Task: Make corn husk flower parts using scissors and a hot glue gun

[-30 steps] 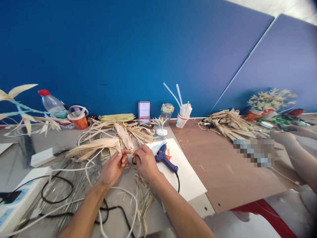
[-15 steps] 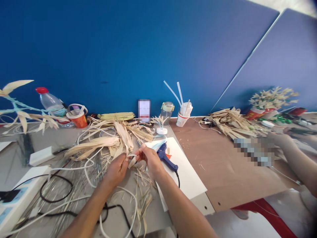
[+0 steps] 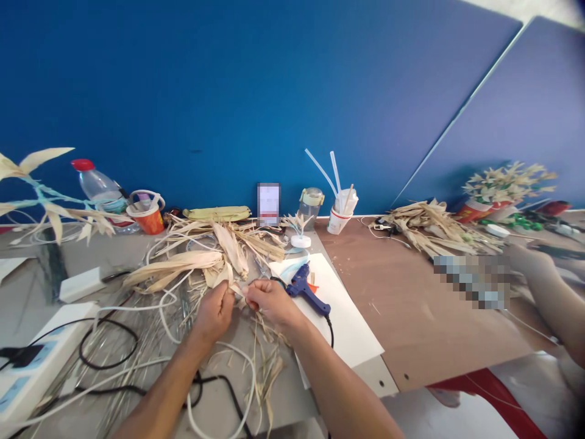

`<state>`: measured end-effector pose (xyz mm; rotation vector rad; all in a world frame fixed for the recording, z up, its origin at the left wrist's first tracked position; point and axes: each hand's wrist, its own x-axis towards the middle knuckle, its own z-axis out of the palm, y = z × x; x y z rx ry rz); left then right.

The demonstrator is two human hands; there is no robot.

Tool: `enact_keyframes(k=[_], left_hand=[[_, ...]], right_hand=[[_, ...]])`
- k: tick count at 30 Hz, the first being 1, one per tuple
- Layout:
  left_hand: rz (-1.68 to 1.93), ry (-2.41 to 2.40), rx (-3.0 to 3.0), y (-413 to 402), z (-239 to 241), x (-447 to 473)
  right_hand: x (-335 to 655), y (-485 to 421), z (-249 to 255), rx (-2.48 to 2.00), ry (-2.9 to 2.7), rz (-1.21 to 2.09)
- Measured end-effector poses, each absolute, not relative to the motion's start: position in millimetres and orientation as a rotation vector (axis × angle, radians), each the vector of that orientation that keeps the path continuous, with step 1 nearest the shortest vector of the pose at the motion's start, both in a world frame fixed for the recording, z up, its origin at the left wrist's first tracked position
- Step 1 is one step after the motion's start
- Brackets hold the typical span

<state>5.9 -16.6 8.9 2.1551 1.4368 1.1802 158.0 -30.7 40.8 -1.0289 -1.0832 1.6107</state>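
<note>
Between my two hands a short pale strip of corn husk (image 3: 237, 290) is stretched. My left hand (image 3: 216, 309) pinches its left end, fingers closed. At the other end the thumb and fingers of my right hand (image 3: 270, 300) are closed on the same strip. Just beyond my hands lies a heap of dried corn husks (image 3: 183, 268). To the right of my right hand, a blue glue gun (image 3: 311, 292) rests on white paper (image 3: 351, 329). Narrow husk scraps (image 3: 269, 372) are scattered on the table below my hands.
White and black cables and a power strip (image 3: 41, 360) crowd the left side. At the back stand a tilted bottle (image 3: 98, 186), an orange cup (image 3: 148, 219), a phone (image 3: 269, 204), a jar (image 3: 311, 207) and a cup with straws (image 3: 339, 219). Another person's arm (image 3: 543, 292) reaches in at right.
My right hand has turned flatter and lower, its fingers now pinching the husk strip's end. The strip is now held straighter between both hands. The view has shifted slightly.
</note>
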Motion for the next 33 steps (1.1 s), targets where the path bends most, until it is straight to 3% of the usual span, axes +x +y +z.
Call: enact_keyframes(k=[19,33], left_hand=[[1.030,1.411,2.036,-17.4,11.6,5.9],[1.200,1.193,1.654,-17.3,20.6,11.7]], right_hand=[[164.2,-21.2,35.6,-0.907,-0.640,1.528],[161.9,-20.9,32.3,-0.911,-0.611,1.585]])
